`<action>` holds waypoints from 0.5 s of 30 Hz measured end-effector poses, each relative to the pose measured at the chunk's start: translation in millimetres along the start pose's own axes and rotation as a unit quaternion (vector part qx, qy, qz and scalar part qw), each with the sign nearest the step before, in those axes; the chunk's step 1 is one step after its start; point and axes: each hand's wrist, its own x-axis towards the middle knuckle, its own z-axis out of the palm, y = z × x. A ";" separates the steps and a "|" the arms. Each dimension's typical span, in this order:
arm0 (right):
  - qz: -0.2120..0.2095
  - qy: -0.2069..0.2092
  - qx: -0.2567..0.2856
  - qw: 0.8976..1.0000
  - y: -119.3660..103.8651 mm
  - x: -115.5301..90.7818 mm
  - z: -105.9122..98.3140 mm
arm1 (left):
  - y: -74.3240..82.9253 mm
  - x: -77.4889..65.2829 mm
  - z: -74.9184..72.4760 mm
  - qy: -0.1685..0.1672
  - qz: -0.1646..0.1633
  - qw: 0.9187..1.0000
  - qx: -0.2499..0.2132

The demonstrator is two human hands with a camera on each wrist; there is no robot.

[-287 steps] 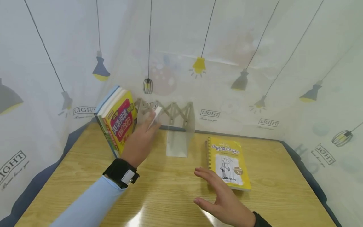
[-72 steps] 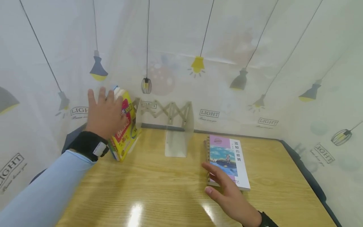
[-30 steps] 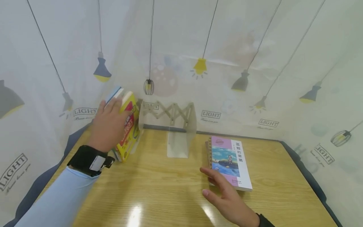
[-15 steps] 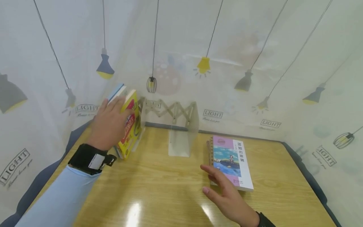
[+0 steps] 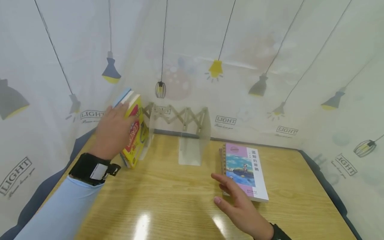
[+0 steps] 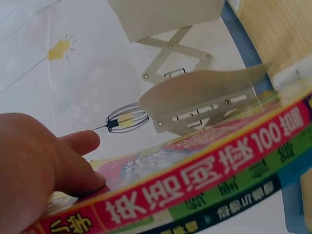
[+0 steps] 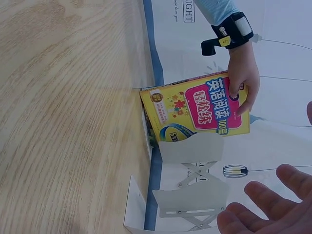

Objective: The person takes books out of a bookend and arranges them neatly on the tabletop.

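Note:
Several upright books lean at the left of the table, the front one with a yellow and red cover. My left hand grips them near the top, with the thumb on the yellow cover and the fingers over the top edges. In the left wrist view the thumb and a finger lie by the red spine. A cream expanding bookend with crossed slats stands just right of the books. My right hand is held with fingers extended, holding nothing, near a spiral-bound book with a pink, blue and white cover.
The wooden table ends at a dark blue edge along a white curtain printed with hanging lamps. Under the spiral-bound book, the edge of another book shows at its left side.
The yellow cartoon book has gone from the right, exposing the pink one. My left hand has moved from the bookend onto the leaning books, which have just tilted slightly left. My right hand is nearly still.

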 end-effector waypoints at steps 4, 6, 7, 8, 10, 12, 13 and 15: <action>-0.014 -0.003 0.009 1.000 0.8 1.5 1.8 | -3.0 -3.5 -2.1 -0.006 -0.009 1.000 -0.011; -0.018 -0.003 0.008 1.000 0.5 2.2 2.3 | 0.3 -4.0 -4.0 0.003 0.002 1.000 -0.011; -0.018 -0.004 0.010 1.000 0.6 2.4 2.2 | 2.7 -3.9 -4.1 0.008 0.009 1.000 -0.009; -0.016 -0.003 0.012 1.000 0.4 2.6 2.0 | 5.0 -3.7 -4.4 0.014 0.016 1.000 -0.005; -0.015 -0.005 0.010 1.000 0.0 3.0 1.7 | 9.4 -2.8 -3.9 0.020 0.028 0.999 0.000; -0.009 -0.005 0.009 1.000 -0.2 3.3 1.5 | 12.3 -2.4 -2.9 0.023 0.030 0.999 0.003; -0.007 -0.005 0.007 1.000 -0.1 3.5 0.8 | 13.7 -1.9 -2.1 0.024 0.030 0.999 0.005; -0.001 -0.006 0.005 1.000 -0.1 3.8 -0.5 | 15.5 -0.8 0.0 0.027 0.030 0.999 0.007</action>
